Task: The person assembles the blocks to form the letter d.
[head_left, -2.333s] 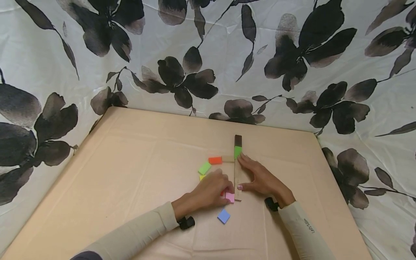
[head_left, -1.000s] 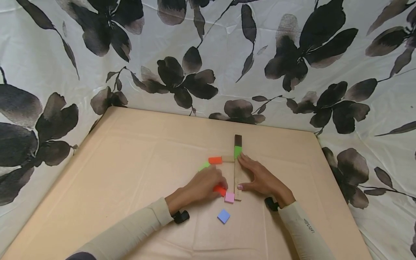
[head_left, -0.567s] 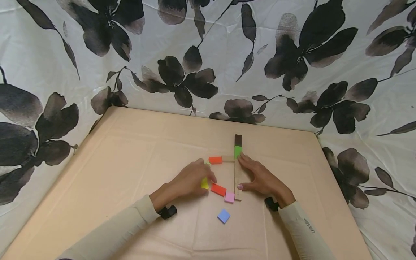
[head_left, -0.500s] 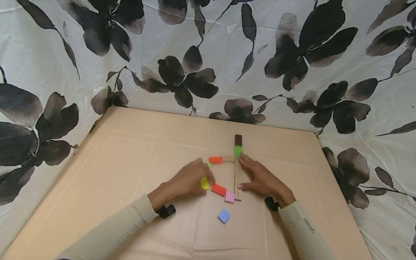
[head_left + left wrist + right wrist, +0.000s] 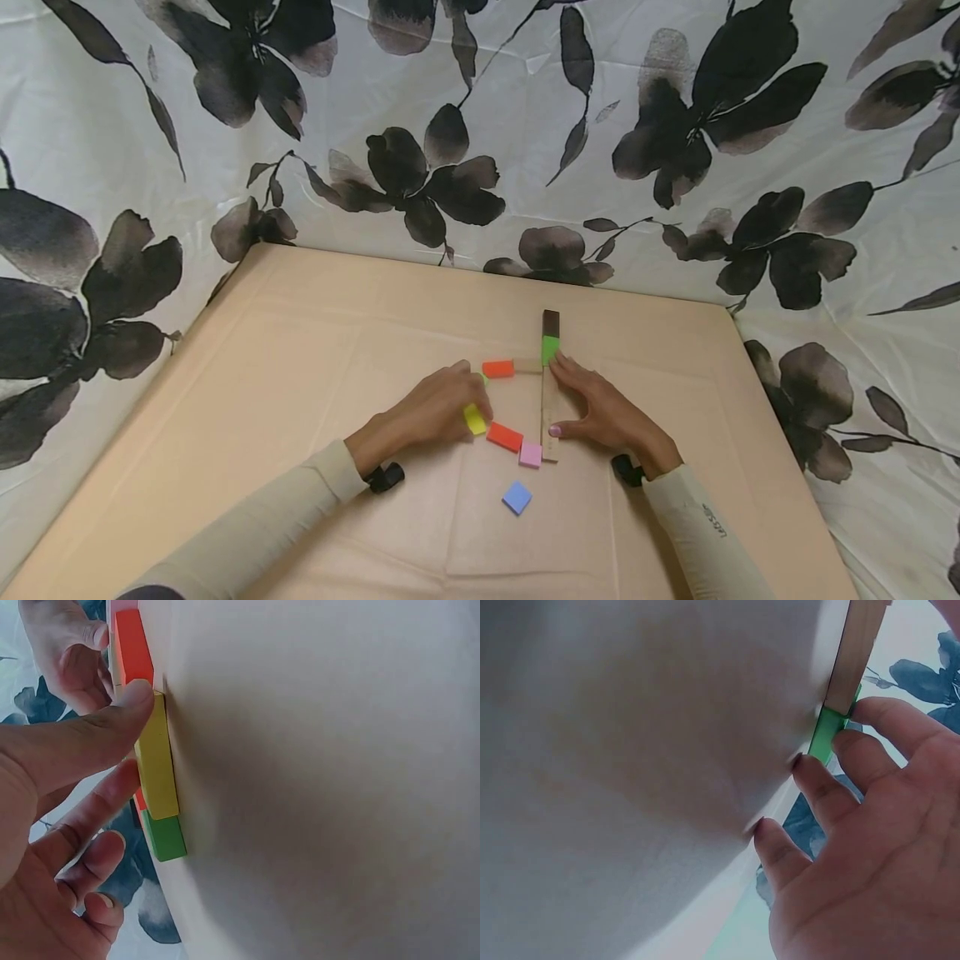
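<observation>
My left hand [image 5: 435,408] pinches a yellow block [image 5: 475,420] between thumb and index finger. In the left wrist view the thumb sits where the yellow block [image 5: 157,761] meets a red block [image 5: 133,646]. A green block [image 5: 166,836] lies at its other end, mostly covered by the hand in the head view. My right hand [image 5: 603,408] rests along a pale wooden strip [image 5: 549,412]. Its extended index finger touches a bright green block [image 5: 551,350], and the thumb touches the strip lower down. A pink block [image 5: 530,455] adjoins the lower red block [image 5: 505,437].
An orange-red block [image 5: 498,369] and a tan block [image 5: 527,365] reach to the strip from the left. Above the bright green block is a dark brown block [image 5: 551,322]. A blue block [image 5: 517,497] lies apart, nearer the person. Flowered cloth [image 5: 420,183] hangs behind the table [image 5: 315,333].
My left hand has moved from the pink block past the lower red block to the yellow one, up and left. The yellow block has turned slightly toward the red block. My right hand stays put.
</observation>
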{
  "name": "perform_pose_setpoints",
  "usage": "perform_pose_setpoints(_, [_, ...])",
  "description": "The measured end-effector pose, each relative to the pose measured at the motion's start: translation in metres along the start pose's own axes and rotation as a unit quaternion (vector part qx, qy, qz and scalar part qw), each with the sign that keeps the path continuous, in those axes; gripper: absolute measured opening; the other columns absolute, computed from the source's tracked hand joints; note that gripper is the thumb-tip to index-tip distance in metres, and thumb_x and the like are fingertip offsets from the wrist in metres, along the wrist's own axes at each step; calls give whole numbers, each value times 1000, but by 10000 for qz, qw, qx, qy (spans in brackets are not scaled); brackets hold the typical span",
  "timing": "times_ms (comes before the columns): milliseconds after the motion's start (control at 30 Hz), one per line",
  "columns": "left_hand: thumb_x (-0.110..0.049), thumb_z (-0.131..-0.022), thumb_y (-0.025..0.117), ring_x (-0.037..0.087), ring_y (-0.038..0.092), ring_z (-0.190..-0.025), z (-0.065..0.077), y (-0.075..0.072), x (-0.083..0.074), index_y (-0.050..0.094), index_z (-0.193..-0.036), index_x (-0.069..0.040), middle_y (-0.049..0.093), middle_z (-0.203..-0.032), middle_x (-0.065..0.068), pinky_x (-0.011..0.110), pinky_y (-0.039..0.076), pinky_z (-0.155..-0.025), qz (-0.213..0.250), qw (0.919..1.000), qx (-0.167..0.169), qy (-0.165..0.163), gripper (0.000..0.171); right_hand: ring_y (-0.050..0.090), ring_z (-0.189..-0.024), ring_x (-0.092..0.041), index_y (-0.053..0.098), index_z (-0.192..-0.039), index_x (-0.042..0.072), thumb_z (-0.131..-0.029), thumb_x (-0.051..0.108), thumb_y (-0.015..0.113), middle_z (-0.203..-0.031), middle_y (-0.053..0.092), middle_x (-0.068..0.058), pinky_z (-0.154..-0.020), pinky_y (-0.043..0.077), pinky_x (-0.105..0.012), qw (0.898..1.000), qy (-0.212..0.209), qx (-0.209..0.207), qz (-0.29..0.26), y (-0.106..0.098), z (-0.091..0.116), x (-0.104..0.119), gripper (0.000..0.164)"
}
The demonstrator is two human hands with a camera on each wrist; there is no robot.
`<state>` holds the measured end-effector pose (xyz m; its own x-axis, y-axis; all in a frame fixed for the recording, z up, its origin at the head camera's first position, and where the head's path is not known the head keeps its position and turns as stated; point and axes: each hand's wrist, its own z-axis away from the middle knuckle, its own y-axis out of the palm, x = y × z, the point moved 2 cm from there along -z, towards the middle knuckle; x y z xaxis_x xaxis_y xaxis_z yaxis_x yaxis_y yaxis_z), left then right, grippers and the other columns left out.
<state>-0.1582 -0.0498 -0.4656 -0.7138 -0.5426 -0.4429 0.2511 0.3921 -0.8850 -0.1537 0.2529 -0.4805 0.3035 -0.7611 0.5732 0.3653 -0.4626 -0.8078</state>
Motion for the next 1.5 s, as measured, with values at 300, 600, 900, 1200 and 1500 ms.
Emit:
perform_pose_setpoints(300, [-16, -77, 96, 15, 51, -96, -3, -1, 1, 84, -102, -20, 77, -102, -5, 28, 48, -83, -215, 9997, 62, 100, 28, 17, -165, -38, 28, -169, 14, -83, 39, 92, -180, 13, -7, -129, 23, -63, 10000, -36, -35, 10, -1, 1, 0, 110])
perform_pose_setpoints(600, [-8, -80, 92, 15, 52, -93, -7, 0, 3, 85, -100, -19, 78, -99, -4, 27, 46, -79, -323, 9993, 60, 200, 24, 19, -164, -42, 29, -168, 11, -83, 40, 91, -179, 16, -11, -127, 23, -66, 9998, -143, -115, 15, 0, 1, 0, 109])
perform_pose_setpoints(900, [-9, -79, 93, 15, 53, -97, -8, -9, 4, 84, -104, -19, 79, -103, -4, 30, 49, -82, -157, 9998, 26, -95, 29, 16, -166, -38, 27, -169, 13, -83, 39, 92, -180, 14, -8, -129, 20, -63, 10000, -84, -26, -17, -1, 0, -1, 111])
perform_pose_setpoints(1200, [-14, -88, 85, 15, 54, -96, -18, -18, 28, 82, -107, -16, 76, -99, -2, 30, 49, -78, 367, 9904, -233, -1314, 20, 17, -165, -41, 28, -168, 11, -83, 40, 91, -179, 15, -10, -129, 18, -66, 9999, -138, -69, -26, -1, 1, -4, 109])
perform_pose_setpoints(1500, [-13, -86, 85, 16, 54, -94, -25, -8, 39, 77, -111, -15, 70, -88, -2, 30, 48, -76, 554, 9861, -128, -1559, 27, 18, -164, -41, 28, -168, 12, -83, 42, 90, -179, 16, -10, -128, 22, -65, 9998, -142, -75, -73, -1, 1, -2, 109])
